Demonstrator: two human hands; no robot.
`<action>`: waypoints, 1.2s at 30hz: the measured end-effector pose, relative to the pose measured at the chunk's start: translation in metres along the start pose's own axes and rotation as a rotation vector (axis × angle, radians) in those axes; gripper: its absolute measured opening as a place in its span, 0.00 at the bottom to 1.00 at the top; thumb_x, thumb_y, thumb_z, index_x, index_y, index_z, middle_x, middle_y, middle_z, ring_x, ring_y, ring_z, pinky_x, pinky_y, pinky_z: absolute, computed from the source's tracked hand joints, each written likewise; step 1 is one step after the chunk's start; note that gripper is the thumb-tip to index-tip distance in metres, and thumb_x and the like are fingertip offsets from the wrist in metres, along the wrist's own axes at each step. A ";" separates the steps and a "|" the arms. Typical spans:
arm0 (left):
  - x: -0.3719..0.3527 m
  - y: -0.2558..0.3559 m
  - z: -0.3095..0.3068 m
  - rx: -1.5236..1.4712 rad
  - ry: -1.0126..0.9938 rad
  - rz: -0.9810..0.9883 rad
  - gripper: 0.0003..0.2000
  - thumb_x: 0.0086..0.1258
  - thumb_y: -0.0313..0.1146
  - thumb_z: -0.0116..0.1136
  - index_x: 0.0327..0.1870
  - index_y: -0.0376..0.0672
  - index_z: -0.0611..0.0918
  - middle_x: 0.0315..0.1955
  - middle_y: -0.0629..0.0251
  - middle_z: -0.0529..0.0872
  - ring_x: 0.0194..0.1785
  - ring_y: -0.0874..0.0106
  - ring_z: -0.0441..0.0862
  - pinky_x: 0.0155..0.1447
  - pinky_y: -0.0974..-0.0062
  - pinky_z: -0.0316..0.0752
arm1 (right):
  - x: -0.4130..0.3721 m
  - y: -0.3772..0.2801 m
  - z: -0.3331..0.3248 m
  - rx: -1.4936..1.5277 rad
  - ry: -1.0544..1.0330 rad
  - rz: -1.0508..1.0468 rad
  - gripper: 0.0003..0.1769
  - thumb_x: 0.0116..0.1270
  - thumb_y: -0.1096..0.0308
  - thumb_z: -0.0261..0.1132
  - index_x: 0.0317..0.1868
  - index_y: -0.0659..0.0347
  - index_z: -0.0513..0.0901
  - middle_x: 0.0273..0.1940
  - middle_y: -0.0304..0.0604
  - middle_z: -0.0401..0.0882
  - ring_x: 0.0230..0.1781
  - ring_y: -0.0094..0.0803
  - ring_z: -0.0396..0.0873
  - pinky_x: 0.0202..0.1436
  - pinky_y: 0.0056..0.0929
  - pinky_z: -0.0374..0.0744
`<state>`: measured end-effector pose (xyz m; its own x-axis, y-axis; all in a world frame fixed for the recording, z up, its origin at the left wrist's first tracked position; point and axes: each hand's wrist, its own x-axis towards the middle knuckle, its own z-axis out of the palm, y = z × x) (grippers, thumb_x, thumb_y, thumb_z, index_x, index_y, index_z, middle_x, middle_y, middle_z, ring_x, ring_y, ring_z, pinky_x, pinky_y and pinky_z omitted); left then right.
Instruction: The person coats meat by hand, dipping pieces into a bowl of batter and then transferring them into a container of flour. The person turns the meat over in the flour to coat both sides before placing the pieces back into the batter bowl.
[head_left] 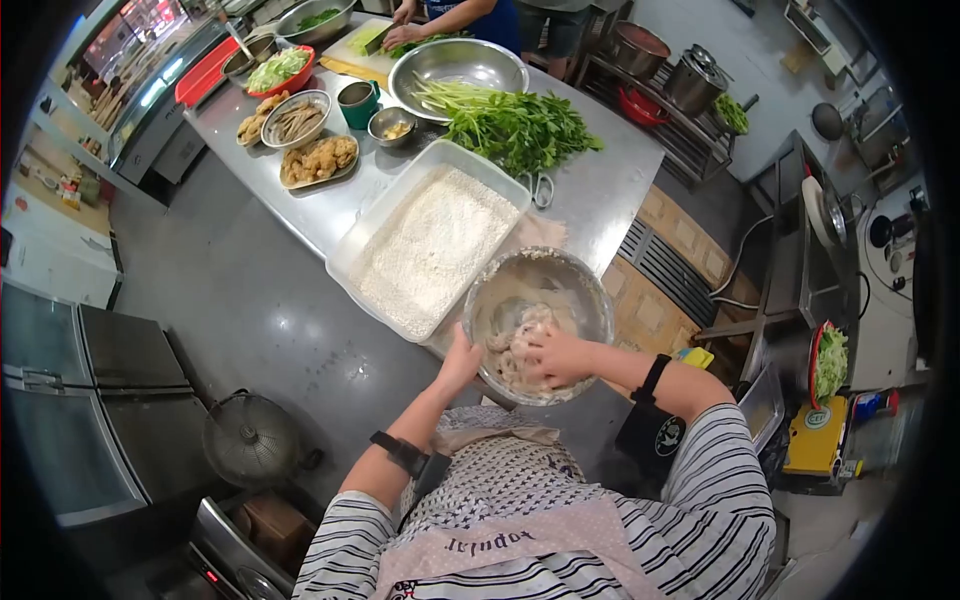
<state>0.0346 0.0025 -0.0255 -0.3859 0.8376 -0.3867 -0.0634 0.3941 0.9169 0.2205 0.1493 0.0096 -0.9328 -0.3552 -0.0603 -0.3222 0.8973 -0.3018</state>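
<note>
A metal mixing bowl [592, 290], smeared with pale batter, is tilted toward me at the table's near corner. My left hand [459, 362] grips its left rim, the thumb lying along the outside. Inside the bowl, my right hand [556, 357] has its fingers curled into pale, batter-coated pieces [508, 358]; the fingertips are partly hidden among them, and what the pieces are cannot be made out. Just beyond the bowl, a white plastic tub [349, 262] holds a layer of flour [435, 240].
Leafy green stalks [530, 130] lie beside a large steel bowl [458, 66]. Scissors [543, 190] rest near the tub. Fried pieces [320, 158] fill a tray at left. Across the steel table [300, 215], another person's hands [405, 30] work at a cutting board. A rack with pots [693, 82] stands right.
</note>
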 end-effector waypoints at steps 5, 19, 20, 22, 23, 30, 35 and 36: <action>-0.001 0.001 0.002 0.208 -0.003 -0.001 0.23 0.62 0.27 0.43 0.59 0.37 0.58 0.47 0.46 0.74 0.50 0.56 0.74 0.56 0.66 0.66 | 0.042 0.014 0.026 -0.162 -0.086 -0.137 0.25 0.51 0.48 0.62 0.49 0.46 0.77 0.57 0.42 0.67 0.58 0.44 0.63 0.55 0.52 0.63; 0.011 -0.012 0.009 0.090 0.098 -0.016 0.22 0.64 0.29 0.45 0.59 0.35 0.60 0.49 0.47 0.74 0.51 0.59 0.73 0.57 0.70 0.64 | -0.002 0.020 0.090 1.330 0.353 1.225 0.38 0.56 0.42 0.61 0.62 0.53 0.64 0.58 0.52 0.66 0.56 0.43 0.69 0.55 0.40 0.71; 0.007 -0.006 0.007 0.086 0.080 -0.051 0.22 0.65 0.32 0.47 0.59 0.36 0.60 0.49 0.47 0.74 0.51 0.60 0.73 0.58 0.70 0.64 | 0.011 0.010 0.097 1.579 0.493 1.340 0.37 0.57 0.44 0.61 0.62 0.54 0.63 0.58 0.49 0.66 0.55 0.40 0.69 0.54 0.40 0.72; 0.010 -0.013 0.005 0.105 0.039 -0.040 0.23 0.67 0.37 0.46 0.60 0.36 0.60 0.50 0.48 0.73 0.51 0.60 0.74 0.55 0.69 0.67 | 0.050 -0.009 0.055 1.745 0.532 1.447 0.33 0.59 0.45 0.60 0.59 0.55 0.65 0.58 0.49 0.66 0.54 0.39 0.70 0.53 0.42 0.73; 0.013 -0.014 0.003 0.124 0.008 -0.027 0.24 0.69 0.41 0.45 0.60 0.36 0.60 0.51 0.49 0.73 0.50 0.60 0.74 0.52 0.69 0.70 | 0.063 -0.012 0.037 1.914 0.565 1.540 0.29 0.61 0.46 0.58 0.56 0.56 0.67 0.57 0.49 0.66 0.53 0.39 0.71 0.52 0.45 0.73; 0.017 -0.008 -0.019 -0.011 -0.203 -0.198 0.28 0.71 0.48 0.38 0.65 0.40 0.53 0.50 0.53 0.73 0.43 0.62 0.78 0.32 0.67 0.78 | 0.052 0.012 0.016 2.187 1.509 1.055 0.19 0.61 0.57 0.60 0.50 0.55 0.73 0.52 0.47 0.71 0.52 0.36 0.71 0.45 0.36 0.77; 0.012 0.012 -0.027 -0.061 -0.298 -0.237 0.26 0.71 0.48 0.39 0.65 0.46 0.55 0.47 0.56 0.74 0.38 0.67 0.79 0.27 0.71 0.78 | 0.028 0.058 0.079 0.895 1.101 1.578 0.19 0.59 0.59 0.63 0.47 0.61 0.75 0.40 0.43 0.78 0.39 0.31 0.77 0.37 0.28 0.78; 0.011 0.014 -0.026 -0.045 -0.288 -0.221 0.25 0.70 0.48 0.40 0.64 0.46 0.58 0.46 0.57 0.75 0.37 0.67 0.79 0.25 0.72 0.76 | 0.026 0.075 0.106 0.724 0.977 1.608 0.18 0.58 0.60 0.64 0.44 0.62 0.77 0.35 0.42 0.80 0.33 0.29 0.79 0.33 0.26 0.78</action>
<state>0.0050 0.0075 -0.0140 -0.0840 0.8085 -0.5825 -0.1590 0.5662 0.8088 0.1893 0.1800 -0.1157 -0.0869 0.9639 -0.2516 0.6111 -0.1479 -0.7776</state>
